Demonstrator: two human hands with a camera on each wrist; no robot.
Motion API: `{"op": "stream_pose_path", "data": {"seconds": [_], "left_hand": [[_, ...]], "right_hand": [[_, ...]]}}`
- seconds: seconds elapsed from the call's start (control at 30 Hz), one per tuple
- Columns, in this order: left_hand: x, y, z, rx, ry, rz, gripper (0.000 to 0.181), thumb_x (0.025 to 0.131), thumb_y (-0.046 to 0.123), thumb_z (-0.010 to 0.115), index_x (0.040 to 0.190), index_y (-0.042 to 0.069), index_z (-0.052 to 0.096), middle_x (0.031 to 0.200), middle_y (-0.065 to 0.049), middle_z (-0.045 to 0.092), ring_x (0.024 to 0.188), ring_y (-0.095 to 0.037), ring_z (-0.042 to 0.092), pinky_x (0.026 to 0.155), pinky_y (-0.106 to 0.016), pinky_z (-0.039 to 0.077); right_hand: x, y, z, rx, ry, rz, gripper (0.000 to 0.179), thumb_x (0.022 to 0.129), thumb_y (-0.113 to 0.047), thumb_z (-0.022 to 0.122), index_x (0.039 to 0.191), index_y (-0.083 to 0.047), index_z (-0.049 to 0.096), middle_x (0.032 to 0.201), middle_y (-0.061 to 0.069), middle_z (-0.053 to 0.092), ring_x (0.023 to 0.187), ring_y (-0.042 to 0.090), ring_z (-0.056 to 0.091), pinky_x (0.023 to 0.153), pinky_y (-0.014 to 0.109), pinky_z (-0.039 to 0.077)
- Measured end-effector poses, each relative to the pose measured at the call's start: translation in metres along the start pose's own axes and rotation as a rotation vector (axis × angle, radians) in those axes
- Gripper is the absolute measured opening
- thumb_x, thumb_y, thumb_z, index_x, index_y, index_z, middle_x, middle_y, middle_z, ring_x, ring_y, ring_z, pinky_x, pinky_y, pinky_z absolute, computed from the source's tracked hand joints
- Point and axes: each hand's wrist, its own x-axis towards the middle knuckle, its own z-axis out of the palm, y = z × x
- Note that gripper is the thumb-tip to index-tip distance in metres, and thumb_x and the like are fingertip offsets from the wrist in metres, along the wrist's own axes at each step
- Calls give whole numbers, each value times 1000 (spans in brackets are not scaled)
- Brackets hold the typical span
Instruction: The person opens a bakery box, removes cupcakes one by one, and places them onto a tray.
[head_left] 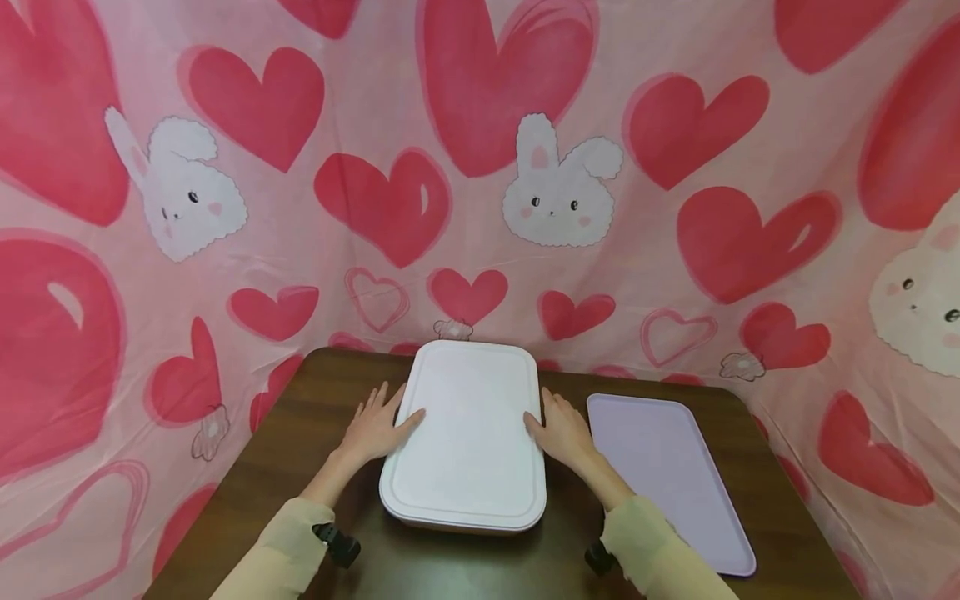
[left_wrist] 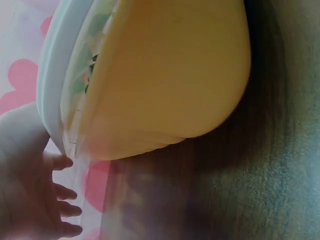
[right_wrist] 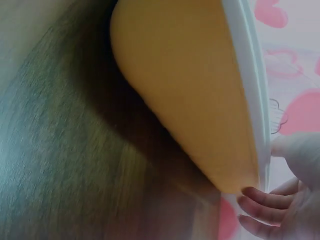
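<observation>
The yellow tub (left_wrist: 175, 75), with white lid (head_left: 465, 425) on it, stands near the far edge of the table (head_left: 450, 571). The left hand (head_left: 377, 429) and the right hand (head_left: 564, 429) touch the lid's long sides, thumbs above, other fingers apart (how firmly, I cannot tell). The lilac tray (head_left: 667, 475) lies near the right edge.

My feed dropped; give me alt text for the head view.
A person's left hand and right hand hold opposite sides of a white-topped, rounded rectangular container at a dark brown wood-grain table. A pale purple rectangular tray lies to the right.
</observation>
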Motion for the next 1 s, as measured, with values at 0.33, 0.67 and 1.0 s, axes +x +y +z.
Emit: {"op": "stream_pose_path", "data": {"seconds": [0.33, 0.67, 1.0], "left_hand": [[50, -71, 41, -173, -34, -25, 96, 100, 81, 54, 169, 16, 45, 175, -32, 36, 159, -60, 37, 120, -82, 38], [-3, 3, -6, -236, 93, -53, 71, 103, 50, 68, 155, 4, 61, 151, -37, 55, 134, -58, 49, 106, -71, 49], [-14, 16, -38, -451, 65, 17, 69, 102, 34, 76, 156, -4, 57, 88, -12, 65, 76, -20, 61, 64, -28, 53]], "right_hand": [[-4, -17, -22, 435, -92, 110, 46, 99, -15, 71, 134, 14, 67, 62, 4, 61, 36, 18, 61, 38, 36, 53], [-16, -43, -44, 462, -97, 260, 49, 98, -7, 74, 141, 13, 63, 75, 12, 72, 39, 21, 64, 44, 46, 62], [-9, -49, -61, 612, -161, 212, 59, 102, -5, 72, 155, 12, 53, 76, 11, 74, 45, 9, 58, 44, 41, 61]]}}
